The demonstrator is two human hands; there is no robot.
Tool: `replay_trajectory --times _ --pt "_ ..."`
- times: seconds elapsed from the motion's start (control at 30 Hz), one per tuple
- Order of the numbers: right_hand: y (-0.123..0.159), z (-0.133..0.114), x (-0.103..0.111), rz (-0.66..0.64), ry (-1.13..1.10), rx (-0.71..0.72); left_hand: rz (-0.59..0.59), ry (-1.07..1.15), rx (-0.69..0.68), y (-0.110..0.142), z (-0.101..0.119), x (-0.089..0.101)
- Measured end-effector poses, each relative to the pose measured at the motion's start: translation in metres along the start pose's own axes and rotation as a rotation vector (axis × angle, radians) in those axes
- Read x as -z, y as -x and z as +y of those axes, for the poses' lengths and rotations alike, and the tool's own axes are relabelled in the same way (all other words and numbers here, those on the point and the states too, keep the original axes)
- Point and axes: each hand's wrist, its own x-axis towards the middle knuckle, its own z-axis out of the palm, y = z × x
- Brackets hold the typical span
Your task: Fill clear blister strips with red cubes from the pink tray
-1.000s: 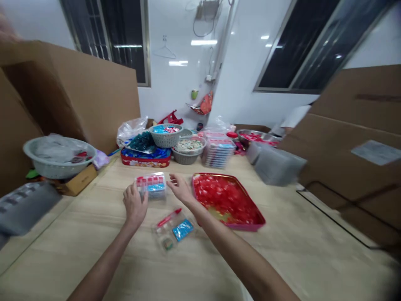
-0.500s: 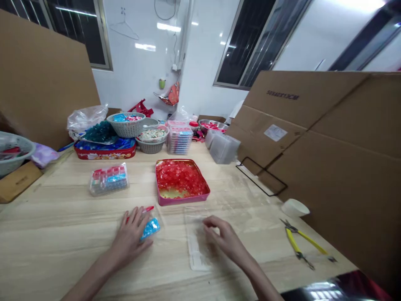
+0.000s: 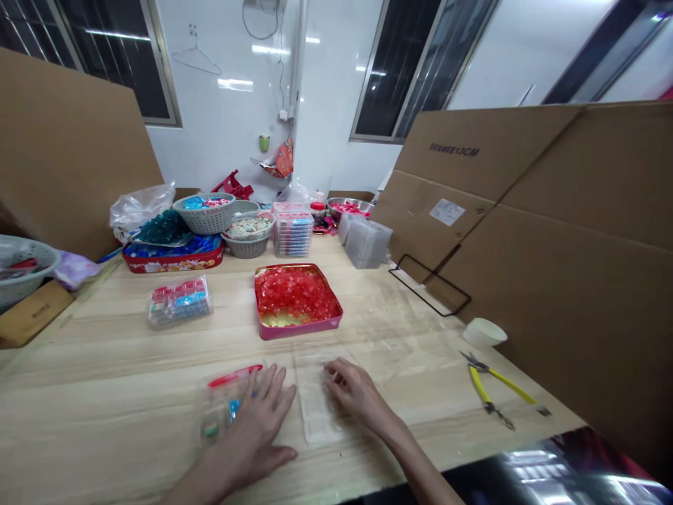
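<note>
My left hand (image 3: 257,428) lies with spread fingers over a clear plastic case (image 3: 223,396) on the table. This case holds a red pen-like stick (image 3: 235,376), a blue packet (image 3: 234,409) and a small green-and-white piece (image 3: 210,428); the hand hides its right part. To its right lies a second clear plastic case (image 3: 317,414), flat, with no contents visible. My right hand (image 3: 355,394) has its fingers curled and pinched at the right side of that second case. Beyond both hands stands a pink-rimmed tin (image 3: 299,328) of red translucent bits (image 3: 294,293).
A filled clear case (image 3: 180,301) lies at left. Behind are baskets (image 3: 205,219), stacked filled cases (image 3: 293,231) and stacked clear cases (image 3: 368,245). At right are yellow-handled pliers (image 3: 486,384), a tape roll (image 3: 484,332), a black wire frame (image 3: 428,286) and a tall cardboard sheet (image 3: 552,266).
My left hand has shifted right and nearer across its case, uncovering the red stick and the case's left side. My right hand stays at the second case. The whole view has shifted slightly.
</note>
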Motion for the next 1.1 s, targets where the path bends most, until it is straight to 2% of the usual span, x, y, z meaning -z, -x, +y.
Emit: replay_trajectory --times 0.17,0.3,0.43,0.57,0.67,0.77,0.93,1.0,1.1 --pt "0.006 -0.011 -0.011 -0.047 0.099 -0.030 -0.099 0.012 -0.009 -0.018 0.009 -0.009" --pt "-0.001 -0.017 -0.019 -0.007 0.256 -0.117 -0.118 0.025 0.029 -0.019 0.006 -0.016" --pt "-0.010 -0.014 -0.016 0.048 0.185 -0.142 -0.144 0.042 0.067 -0.014 0.006 -0.010" --pt "-0.012 -0.005 0.001 0.135 -0.085 -0.169 -0.165 0.061 0.132 -0.012 0.008 0.000" --pt "-0.008 0.009 0.023 0.213 -0.218 -0.170 -0.140 0.071 0.115 -0.016 0.015 0.000" --pt "-0.004 0.034 0.047 0.297 -0.061 -0.206 -0.138 0.097 0.018 -0.028 0.022 -0.007" --pt "-0.006 0.079 0.074 0.320 0.319 -0.308 -0.190 0.109 -0.123 -0.052 0.020 -0.020" --pt "-0.016 0.083 0.079 0.354 0.333 -0.273 -0.184 0.082 -0.107 -0.054 0.013 -0.021" --pt "-0.044 0.066 0.079 0.353 0.233 -0.125 -0.162 0.038 -0.022 -0.049 0.003 -0.018"
